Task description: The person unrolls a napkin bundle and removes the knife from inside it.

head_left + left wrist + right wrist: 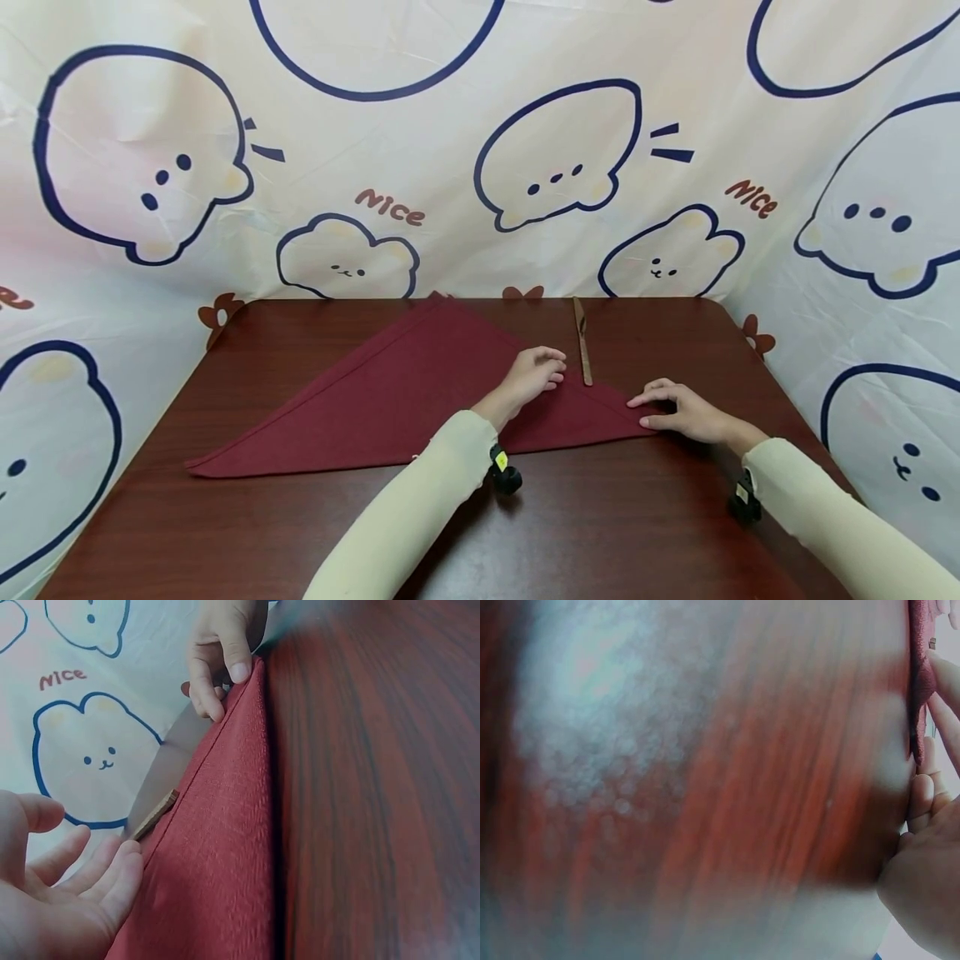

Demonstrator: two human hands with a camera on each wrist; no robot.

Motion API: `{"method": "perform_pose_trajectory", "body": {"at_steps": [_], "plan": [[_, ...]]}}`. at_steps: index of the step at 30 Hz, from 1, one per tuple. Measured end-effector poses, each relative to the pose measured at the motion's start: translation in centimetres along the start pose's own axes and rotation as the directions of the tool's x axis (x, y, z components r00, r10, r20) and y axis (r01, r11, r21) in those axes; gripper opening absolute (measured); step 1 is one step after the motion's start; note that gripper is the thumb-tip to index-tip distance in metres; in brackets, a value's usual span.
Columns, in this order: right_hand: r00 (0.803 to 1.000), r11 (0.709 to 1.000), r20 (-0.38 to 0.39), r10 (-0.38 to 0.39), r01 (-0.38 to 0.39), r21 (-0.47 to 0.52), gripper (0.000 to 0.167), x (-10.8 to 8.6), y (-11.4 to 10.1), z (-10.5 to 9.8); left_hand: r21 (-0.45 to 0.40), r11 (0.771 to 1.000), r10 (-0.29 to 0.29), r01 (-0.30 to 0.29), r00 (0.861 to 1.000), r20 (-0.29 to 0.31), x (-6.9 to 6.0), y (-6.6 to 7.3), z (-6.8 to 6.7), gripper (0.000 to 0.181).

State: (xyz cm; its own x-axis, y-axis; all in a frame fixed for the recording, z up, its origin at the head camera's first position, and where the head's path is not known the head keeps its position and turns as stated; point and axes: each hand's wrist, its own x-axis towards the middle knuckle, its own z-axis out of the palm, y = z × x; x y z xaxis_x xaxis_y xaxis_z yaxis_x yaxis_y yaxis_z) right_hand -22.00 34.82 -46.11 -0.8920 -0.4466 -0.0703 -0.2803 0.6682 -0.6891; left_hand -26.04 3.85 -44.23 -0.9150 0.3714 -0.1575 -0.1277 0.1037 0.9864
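A dark red cloth (405, 383), folded into a triangle, lies on the table with its long edge toward me. Over its right half hovers my left hand (531, 377), fingers loosely bent and holding nothing. My right hand (686, 412) is at the cloth's right corner. In the left wrist view, the thumb and forefinger of that right hand (225, 649) touch the corner, spread apart along its edge. A slim brown wooden utensil (582, 342), its exact kind unclear, lies beyond the cloth's right side, between the hands. Only a strip of cloth (922, 682) shows in the right wrist view.
The dark brown wooden table (300, 542) carries the cloth and utensil. A pale curtain (450, 142) printed with cartoon bears hangs behind it and at both sides. Small black wrist cameras (506, 477) sit at both cuffs.
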Motion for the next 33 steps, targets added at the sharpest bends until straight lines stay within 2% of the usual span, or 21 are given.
{"method": "perform_pose_trajectory", "body": {"at_steps": [8, 19, 26, 33], "plan": [[1.0, 1.0, -0.004, 0.0, 0.0, -0.008, 0.03, 0.1, 0.0, 0.1, 0.031, 0.999, 0.016, -0.016, 1.0, 0.019, -1.4, 0.1, -1.5, 0.035], [1.0, 1.0, 0.0, 0.011, -0.011, -0.006, 0.03, -0.1, -0.1, 0.0, 0.147, 0.986, 0.078, -0.084, 0.996, 0.043, -3.3, -0.7, -3.1, 0.032], [1.0, 1.0, -0.008, 0.006, -0.006, 0.003, 0.029, 0.0, 0.0, 0.0, 0.161, 0.982, 0.091, -0.1, 0.994, 0.062, -4.2, -1.1, -3.5, 0.031], [1.0, 1.0, -0.003, -0.003, 0.003, 0.017, 0.028, 0.0, 0.2, 0.1, 0.153, 0.981, 0.11, -0.116, 0.993, 0.048, -5.1, -1.2, -4.1, 0.03]]}}
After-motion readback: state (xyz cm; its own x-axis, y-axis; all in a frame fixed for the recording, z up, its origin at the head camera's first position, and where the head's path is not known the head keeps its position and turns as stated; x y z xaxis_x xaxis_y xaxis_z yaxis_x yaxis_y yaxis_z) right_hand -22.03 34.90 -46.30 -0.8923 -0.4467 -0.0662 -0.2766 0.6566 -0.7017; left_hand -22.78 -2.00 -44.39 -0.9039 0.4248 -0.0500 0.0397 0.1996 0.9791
